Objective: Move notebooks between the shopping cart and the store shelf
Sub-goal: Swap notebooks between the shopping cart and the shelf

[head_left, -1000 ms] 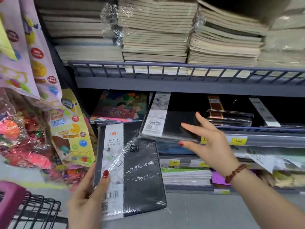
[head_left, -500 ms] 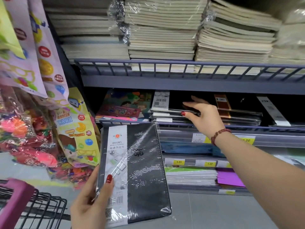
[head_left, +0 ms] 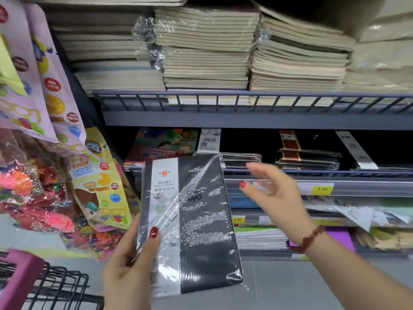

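Holding the black diary notebook upright in front of the store shelf, you are carrying it in your left grip. This grip is clamping the lower left edge of the notebook: the thumb is pressing on the white band of the front cover, and the other fingers are going behind the cover, hidden from view. The notebook is wrapped in shiny plastic film, and its top edge is covering a part of the middle shelf rail.

Your right grip is hovering just beside the upper right corner of the notebook, apart from it. Its fingers are spread apart and loosely bent, a little blurred, and they are holding nothing. A red bead bracelet is sitting on this wrist.

Behind the right grip, a stack of black notebooks is lying flat on the middle shelf, and a second dark stack is lying to the right of it. Beige notebook piles are filling the shelf above. A yellow price tag is sitting on the rail near the right grip. The shopping cart, with a pink handle, is standing at the lower left, below the left grip and apart from the notebook. Colourful toy packets are hanging just left of the notebook.
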`<state>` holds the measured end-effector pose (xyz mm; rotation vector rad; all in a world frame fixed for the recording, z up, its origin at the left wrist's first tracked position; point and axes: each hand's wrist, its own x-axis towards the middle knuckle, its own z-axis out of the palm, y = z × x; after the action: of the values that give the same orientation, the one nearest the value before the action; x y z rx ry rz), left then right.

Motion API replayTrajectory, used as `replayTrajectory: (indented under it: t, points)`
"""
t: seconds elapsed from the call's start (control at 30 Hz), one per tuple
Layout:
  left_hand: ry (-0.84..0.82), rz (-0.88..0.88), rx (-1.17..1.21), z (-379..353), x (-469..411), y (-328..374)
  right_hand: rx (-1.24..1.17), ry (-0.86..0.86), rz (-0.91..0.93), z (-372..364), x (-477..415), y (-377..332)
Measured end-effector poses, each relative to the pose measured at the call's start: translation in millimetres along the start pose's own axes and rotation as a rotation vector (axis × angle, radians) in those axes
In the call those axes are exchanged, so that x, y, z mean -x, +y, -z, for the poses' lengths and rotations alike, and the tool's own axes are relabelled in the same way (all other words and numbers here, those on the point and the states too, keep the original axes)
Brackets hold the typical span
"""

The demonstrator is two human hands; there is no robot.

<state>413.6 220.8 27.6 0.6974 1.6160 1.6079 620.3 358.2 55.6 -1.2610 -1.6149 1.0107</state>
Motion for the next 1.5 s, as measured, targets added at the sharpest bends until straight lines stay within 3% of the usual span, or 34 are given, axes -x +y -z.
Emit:
replayTrajectory:
  t: [0.17,0.43,0.57,0.63,0.77,0.97,1.13,1.27,1.4,1.5]
  points:
    - [-0.004,0.045,0.108,-33.2,-9.8,23.0,-0.441,-0.142,-0.244,-4.3,48.4,-4.3]
    - [-0.273,0.030,-0.014,-58.6,-35.5,40.9,-0.545,0.043,-0.365,0.2,40.2,-5.0]
    - [-0.411,0.035,0.045,-45.5,-29.0,33.3,-0.606,0.100,-0.369,6.0,34.7,0.6]
    - [-0.465,0.043,0.042,-42.8,-28.6,30.6,-0.578,0.014,-0.282,10.5,35.0,-0.1]
    - [-0.387,-0.064,-0.155,-54.8,-46.5,35.9,-0.419,-0.156,-0.115,14.4,25.7,-7.6]
    - [-0.289,-0.201,-0.422,-82.1,-95.2,44.9,0.024,0.012,-0.021,17.5,-24.9,-3.5]
    - [-0.247,-0.248,-0.554,-102.0,-132.5,44.0,0.204,0.093,0.048,11.8,-64.7,-0.5]
    - [-0.294,-0.223,-0.637,-110.8,-161.4,39.9,0.217,0.094,0.033,9.9,-87.7,9.7]
    - [-0.350,-0.255,-0.532,-117.5,-170.6,34.2,0.132,0.118,0.022,6.7,-97.0,21.6]
    - [-0.327,-0.309,-0.647,-115.6,-164.4,30.1,0.108,0.060,0.026,5.6,-91.7,29.9]
